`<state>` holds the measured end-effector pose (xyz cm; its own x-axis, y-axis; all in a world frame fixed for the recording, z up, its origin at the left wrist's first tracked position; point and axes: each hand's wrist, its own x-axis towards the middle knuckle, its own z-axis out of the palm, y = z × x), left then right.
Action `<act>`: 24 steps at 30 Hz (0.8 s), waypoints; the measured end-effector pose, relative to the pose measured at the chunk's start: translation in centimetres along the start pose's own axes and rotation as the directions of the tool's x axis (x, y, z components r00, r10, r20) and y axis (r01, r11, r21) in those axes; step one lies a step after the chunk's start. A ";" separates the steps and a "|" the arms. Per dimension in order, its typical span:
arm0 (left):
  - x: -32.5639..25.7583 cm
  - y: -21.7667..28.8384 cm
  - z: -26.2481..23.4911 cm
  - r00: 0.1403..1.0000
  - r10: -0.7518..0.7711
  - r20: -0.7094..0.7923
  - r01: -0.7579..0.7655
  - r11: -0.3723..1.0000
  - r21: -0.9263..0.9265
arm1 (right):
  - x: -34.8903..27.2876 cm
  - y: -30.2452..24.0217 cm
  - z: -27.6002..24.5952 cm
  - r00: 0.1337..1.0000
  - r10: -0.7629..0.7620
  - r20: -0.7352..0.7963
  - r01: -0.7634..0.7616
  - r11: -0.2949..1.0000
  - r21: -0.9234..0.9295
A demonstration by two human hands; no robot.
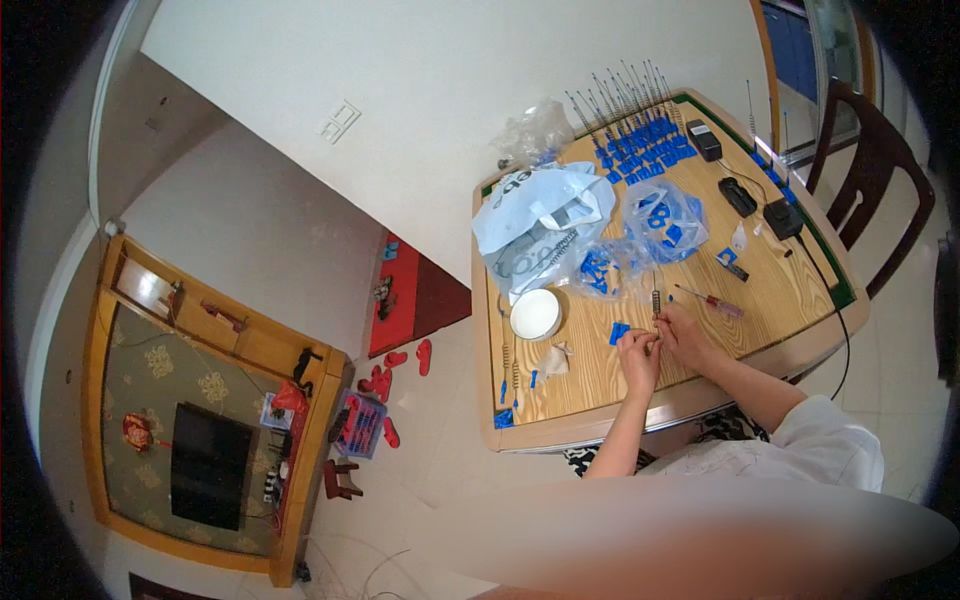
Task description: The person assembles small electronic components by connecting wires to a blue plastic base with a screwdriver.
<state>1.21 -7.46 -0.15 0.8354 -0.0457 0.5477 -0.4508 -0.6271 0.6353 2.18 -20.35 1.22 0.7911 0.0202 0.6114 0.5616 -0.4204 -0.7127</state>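
Near the front edge of the table, my left hand (639, 362) and my right hand (684, 338) meet with fingers closed. From the fingertips of my right hand rises a dark metal coil spring (656, 302) with a thin wire above it. My left hand pinches right next to it; whatever lies between its fingers is too small to make out. A blue plastic piece (619, 333) lies just beyond my left hand. To the right of the spring is a screwdriver (722, 306) with a clear reddish handle.
Clear bags of blue parts (664, 222) and a pale blue plastic bag (540, 220) lie behind. A white bowl (536, 315) stands left. Several springs on blue bases (640, 145) fill the back. Black adapters (783, 217) with a cable lie right, near a wooden chair (880, 165).
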 end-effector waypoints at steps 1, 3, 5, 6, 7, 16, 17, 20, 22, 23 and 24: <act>0.0 -0.1 0.0 1.000 -0.001 0.005 0.001 1.000 -0.003 | 0.0 -0.1 0.1 1.000 0.006 -0.019 -0.005 0.999 0.049; 0.0 -0.1 -0.1 0.999 -0.032 0.035 0.032 0.999 0.003 | -0.1 -0.4 0.0 1.000 -0.008 -0.017 0.009 1.000 0.017; 0.1 0.1 -0.2 0.999 -0.029 0.046 0.029 1.000 0.006 | -0.3 -0.2 0.0 1.000 -0.021 -0.017 0.021 1.000 -0.014; 0.1 0.3 -0.2 0.998 -0.026 0.051 0.025 1.000 0.011 | -0.3 0.0 0.0 0.999 -0.049 -0.017 0.049 0.998 -0.030; 0.1 0.2 -0.2 0.998 -0.027 0.053 0.026 1.000 0.011 | -0.3 0.1 0.2 0.997 -0.079 -0.017 0.078 0.996 -0.043; -0.2 -0.1 0.0 1.000 0.007 0.031 -0.007 1.000 0.012 | -0.8 0.8 0.7 0.993 -0.036 -0.114 0.036 0.999 0.002; -0.3 -0.2 0.1 1.000 -0.008 0.025 0.009 1.000 -0.004 | -0.8 0.7 0.6 0.992 -0.034 -0.118 0.035 0.999 0.003; -0.3 -0.4 0.3 0.999 -0.024 0.023 0.025 0.999 -0.028 | -0.6 0.2 0.2 0.993 -0.046 -0.106 0.049 0.999 0.022; -0.4 -0.5 0.4 0.999 -0.026 0.027 0.027 0.999 -0.037 | -0.5 -0.1 0.0 0.996 -0.035 -0.077 0.035 0.999 -0.006; -0.4 -0.6 0.4 1.000 -0.010 0.017 0.011 0.999 -0.043 | -0.5 -0.2 0.0 0.996 -0.031 -0.081 0.031 0.999 -0.007; -0.4 -0.6 0.4 1.000 0.004 0.006 -0.004 0.999 -0.048 | -0.5 -0.3 -0.1 0.996 -0.039 -0.080 0.039 0.999 -0.005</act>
<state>1.29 -7.40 -0.95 0.8353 -0.0529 0.5473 -0.4687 -0.5888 0.6585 1.62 -20.31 1.14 0.7466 -0.0361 0.6643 0.5905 -0.4239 -0.6867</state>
